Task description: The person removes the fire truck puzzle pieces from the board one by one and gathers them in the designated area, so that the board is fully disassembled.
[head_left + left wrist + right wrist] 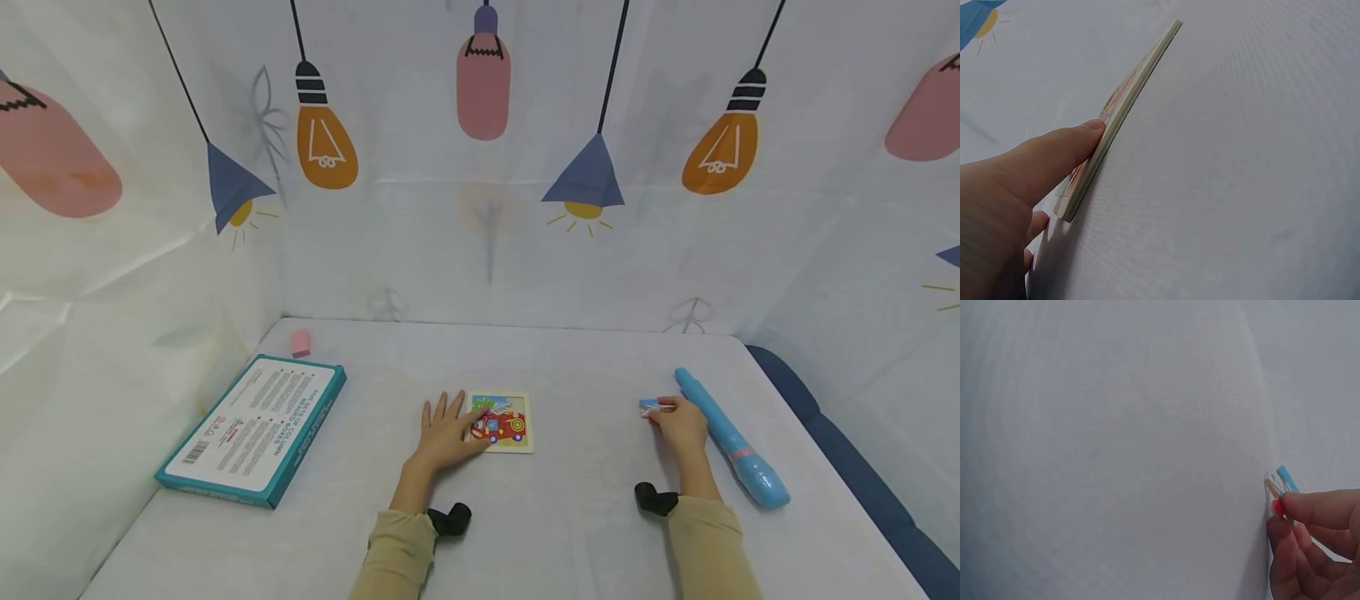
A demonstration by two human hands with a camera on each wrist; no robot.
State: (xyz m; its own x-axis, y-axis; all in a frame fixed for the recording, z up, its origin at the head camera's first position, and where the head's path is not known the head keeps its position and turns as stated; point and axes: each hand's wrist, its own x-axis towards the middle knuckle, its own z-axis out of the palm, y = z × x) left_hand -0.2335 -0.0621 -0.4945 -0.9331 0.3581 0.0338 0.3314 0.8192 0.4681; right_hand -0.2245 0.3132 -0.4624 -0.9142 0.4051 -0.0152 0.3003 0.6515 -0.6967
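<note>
A small square wooden puzzle board (512, 427) with a red fire truck picture lies on the white table. My left hand (444, 437) rests at its left side with fingers spread. In the left wrist view, the thumb (1063, 147) lies against the board's edge (1138, 87). Farther right, my right hand (684, 427) pinches a small blue, white and red puzzle piece (647, 406) between thumb and fingers. The right wrist view shows the puzzle piece (1279, 499) partly covered by the fingertips, close to the table surface.
On the left lies a flat teal-and-white box (255, 421), with a pink block (300, 342) behind it. A light blue tube-shaped object (731, 442) lies just right of my right hand. Beyond the table's right edge is a dark blue padded surface (840, 467).
</note>
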